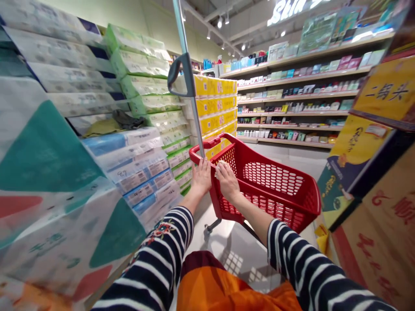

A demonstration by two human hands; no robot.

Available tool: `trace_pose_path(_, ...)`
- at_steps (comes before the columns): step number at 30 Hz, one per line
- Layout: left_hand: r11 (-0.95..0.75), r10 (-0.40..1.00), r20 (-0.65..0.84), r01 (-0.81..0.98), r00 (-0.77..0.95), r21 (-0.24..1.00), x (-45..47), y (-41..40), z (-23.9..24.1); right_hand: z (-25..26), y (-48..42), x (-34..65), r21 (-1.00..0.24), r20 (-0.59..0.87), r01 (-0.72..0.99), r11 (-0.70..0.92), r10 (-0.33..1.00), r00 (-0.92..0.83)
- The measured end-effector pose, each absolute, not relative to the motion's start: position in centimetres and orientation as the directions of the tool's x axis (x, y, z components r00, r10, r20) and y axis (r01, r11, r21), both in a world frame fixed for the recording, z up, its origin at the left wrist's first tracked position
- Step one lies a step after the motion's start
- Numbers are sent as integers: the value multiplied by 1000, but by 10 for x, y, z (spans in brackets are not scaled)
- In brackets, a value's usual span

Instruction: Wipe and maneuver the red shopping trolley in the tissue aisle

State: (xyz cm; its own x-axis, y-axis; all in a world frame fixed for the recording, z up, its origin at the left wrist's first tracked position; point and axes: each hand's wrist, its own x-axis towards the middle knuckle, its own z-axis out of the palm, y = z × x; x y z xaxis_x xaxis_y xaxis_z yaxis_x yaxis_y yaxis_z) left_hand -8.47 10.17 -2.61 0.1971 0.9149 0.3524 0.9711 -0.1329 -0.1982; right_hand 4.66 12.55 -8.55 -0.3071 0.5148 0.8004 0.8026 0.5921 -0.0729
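A red plastic shopping basket on wheels (285, 194) stands in the aisle just in front of me, with nothing visible inside. Both hands rest on its near rim. My left hand (201, 176) lies over the rim beside the metal pull handle (191, 82), fingers curled down over the edge. My right hand (227, 179) sits right next to it, fingers bent over the same rim. The metal handle rises steeply up and away to a grey grip.
Stacked packs of tissue paper (136, 172) crowd the left side. Yellow boxes (217, 103) are piled ahead. Shelves of toiletries (298, 99) run along the back. Cardboard displays (366, 181) close in on the right. Grey floor (240, 250) shows beneath the basket.
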Motion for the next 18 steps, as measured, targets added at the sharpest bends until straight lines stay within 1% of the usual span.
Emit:
trace_pose_path(3, -242, 921, 239, 933, 307, -267, -73, 115, -17, -103, 119, 67, -64, 730, 850, 522, 605, -317)
trace_pose_path(5, -259, 930, 183, 922, 319, -289, -70, 120, -15, -116, 111, 86, -39, 709, 866, 499, 624, -328)
trace_pose_path(6, -256, 932, 178, 920, 317, -297, -70, 121, -16, -122, 107, 96, -24, 706, 871, 491, 625, -333)
trace_pose_path(10, -243, 927, 204, 918, 315, -312, -73, 116, -24, -136, 87, 138, 56, 710, 872, 486, 595, -377)
trace_pose_path(13, -228, 922, 242, 928, 303, -294, -72, 105, -32, -137, 74, 160, 112, 696, 860, 497, 578, -425)
trace_pose_path(18, -208, 903, 322, 945, 284, -251, -61, 78, -37, -131, 61, 179, 135, 675, 851, 508, 581, -454)
